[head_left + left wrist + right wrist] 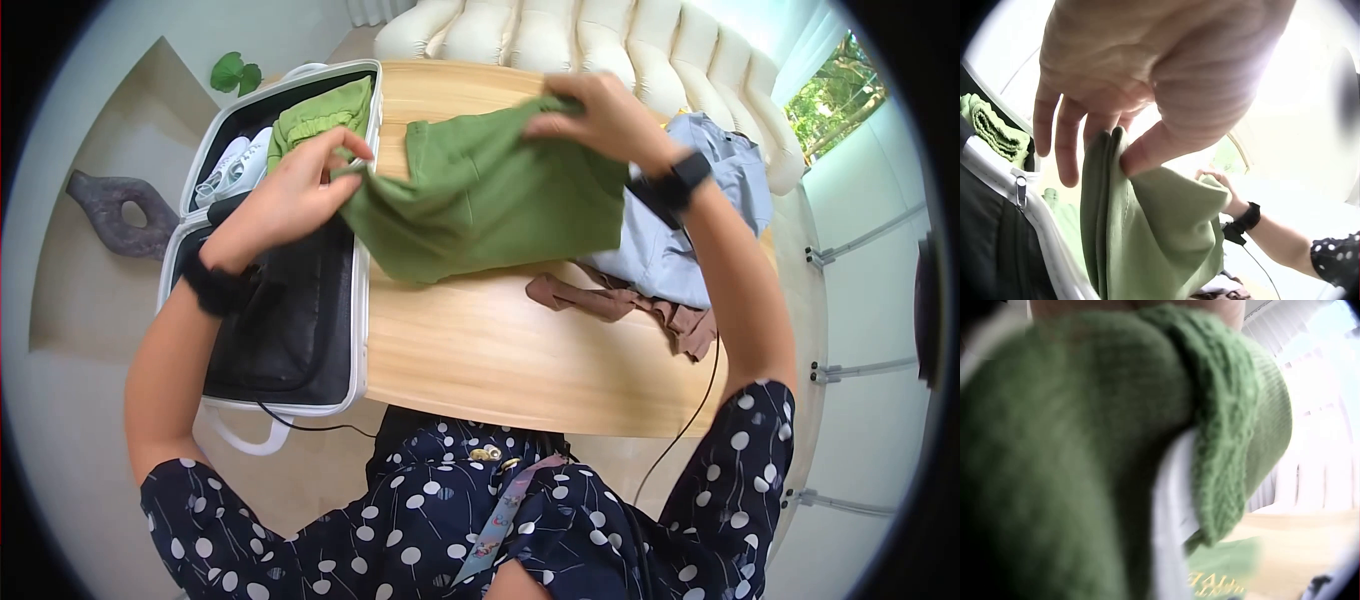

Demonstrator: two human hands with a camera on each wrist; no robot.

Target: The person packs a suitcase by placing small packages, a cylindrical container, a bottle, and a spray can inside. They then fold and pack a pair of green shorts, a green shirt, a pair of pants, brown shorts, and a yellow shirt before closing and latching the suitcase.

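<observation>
Green shorts (500, 210) are stretched between both hands above the wooden table. At their left end, the left hand (300, 190) pinches a folded edge; the left wrist view shows the thumb and fingertips closing on the layered cloth (1110, 206). By the upper right corner, the right hand (605, 120) grips the gathered elastic waistband (1225, 425). The fingers of that hand are largely hidden by fabric in the right wrist view. Gold lettering (1216, 582) shows on green cloth low in that view.
An open suitcase (362, 330) lies at the left, holding white shoes (235, 165) and folded green clothing (320, 115). Light blue clothing (665, 235) and a brown garment (610, 300) lie on the table's (480, 350) right side. A cream sofa (540, 40) stands behind. A cable hangs from the right wrist.
</observation>
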